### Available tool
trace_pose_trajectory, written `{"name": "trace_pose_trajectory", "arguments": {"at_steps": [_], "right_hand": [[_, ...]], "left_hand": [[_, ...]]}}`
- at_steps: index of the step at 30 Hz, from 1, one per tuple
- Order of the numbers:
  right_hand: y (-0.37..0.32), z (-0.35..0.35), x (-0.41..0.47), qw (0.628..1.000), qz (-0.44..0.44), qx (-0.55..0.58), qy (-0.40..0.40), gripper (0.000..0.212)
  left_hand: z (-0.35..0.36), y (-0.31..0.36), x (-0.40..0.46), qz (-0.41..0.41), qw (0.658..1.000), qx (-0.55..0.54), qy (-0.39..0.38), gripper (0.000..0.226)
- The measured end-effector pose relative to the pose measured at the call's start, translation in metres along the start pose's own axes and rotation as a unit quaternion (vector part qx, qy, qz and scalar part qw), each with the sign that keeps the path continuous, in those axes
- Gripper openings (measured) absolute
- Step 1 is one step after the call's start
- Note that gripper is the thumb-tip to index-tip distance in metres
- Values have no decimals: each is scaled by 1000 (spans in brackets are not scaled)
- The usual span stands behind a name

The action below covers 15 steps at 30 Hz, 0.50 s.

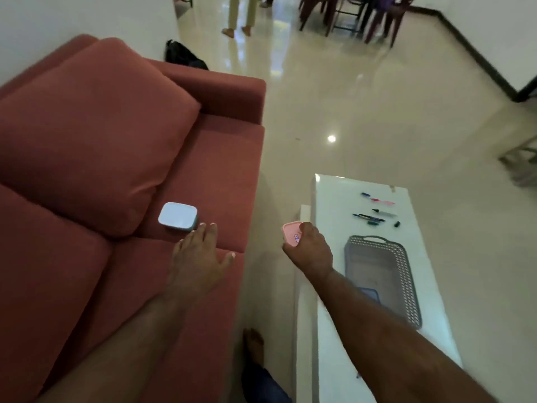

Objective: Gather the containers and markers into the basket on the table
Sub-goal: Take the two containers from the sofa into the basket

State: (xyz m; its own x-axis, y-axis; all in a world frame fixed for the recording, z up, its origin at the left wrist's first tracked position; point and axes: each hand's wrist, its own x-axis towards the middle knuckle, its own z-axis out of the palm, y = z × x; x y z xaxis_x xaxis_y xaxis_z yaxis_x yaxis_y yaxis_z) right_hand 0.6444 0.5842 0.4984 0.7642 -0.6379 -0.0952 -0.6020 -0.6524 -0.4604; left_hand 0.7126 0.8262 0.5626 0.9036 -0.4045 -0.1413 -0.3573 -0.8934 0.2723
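The right hand (309, 245) has its fingers curled round a pink container (291, 235), held in the air over the strip of floor between the sofa (218, 158) and the near long edge of the white desk (328, 330). A small label sits on its lid, too blurred to read. The left hand (200, 257) hovers flat over the sofa seat, fingers straight and spread, their tips just short of a pale blue container (178, 215) lying at about eleven o'clock from it, against the foot of a back cushion.

On the desk, at three o'clock from the right hand, the grey basket (406, 266) lies lengthways near the far long edge; a blue lidded container (370, 295) shows in its near end. That makes three containers. Beyond the basket, at one o'clock, a loose cluster of markers (374, 215) lies on the desk top; roughly five, plus two small dark caps, though I cannot count them surely.

The gap between sofa and desk is narrow; a bare foot (254, 343) stands in it. Past the desk's far end the shiny floor (348, 106) opens wide.
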Motion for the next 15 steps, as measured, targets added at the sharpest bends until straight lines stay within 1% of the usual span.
{"name": "trace_pose_trajectory", "arguments": {"at_steps": [2,8,12,15], "right_hand": [[26,-21,-4,999,28,1,17,57],[121,-69,-12,993,117,-22,21,65],[189,-78,-9,985,169,-30,22,69],[228,-74,3,980,194,-34,1,68]], "left_hand": [[3,24,0,30,1000,-2,-5,81],[24,86,7,110,993,20,-25,80],[49,120,18,144,987,47,-54,79],[67,138,32,163,982,65,-67,80]]}}
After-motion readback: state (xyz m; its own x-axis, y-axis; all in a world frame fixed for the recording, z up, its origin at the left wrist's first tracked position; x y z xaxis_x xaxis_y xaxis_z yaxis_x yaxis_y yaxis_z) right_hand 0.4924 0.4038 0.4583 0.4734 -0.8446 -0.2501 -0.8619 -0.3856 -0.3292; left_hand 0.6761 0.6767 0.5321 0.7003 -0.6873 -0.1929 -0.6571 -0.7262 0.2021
